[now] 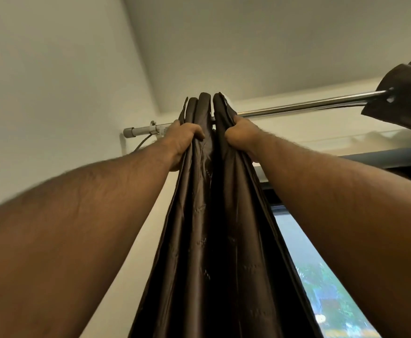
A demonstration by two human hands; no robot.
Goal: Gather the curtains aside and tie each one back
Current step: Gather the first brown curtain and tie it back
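Note:
A dark brown glossy curtain (214, 215) hangs bunched into tight folds near the left end of a shiny metal rod (297, 107). Both my arms reach up to its top. My left hand (182, 140) grips the left side of the bunch just under the rod, thumb curled over a fold. On the right side of the bunch, my right hand (242, 136) clutches the folds at the same height. A second dark curtain (404, 93) hangs at the rod's far right, mostly cut off by the frame.
The rod ends in a grey cap and bracket (141, 130) on the pale wall at left, with a thin cable below it. A window (321, 289) with greenery outside shows at lower right. The ceiling is close above.

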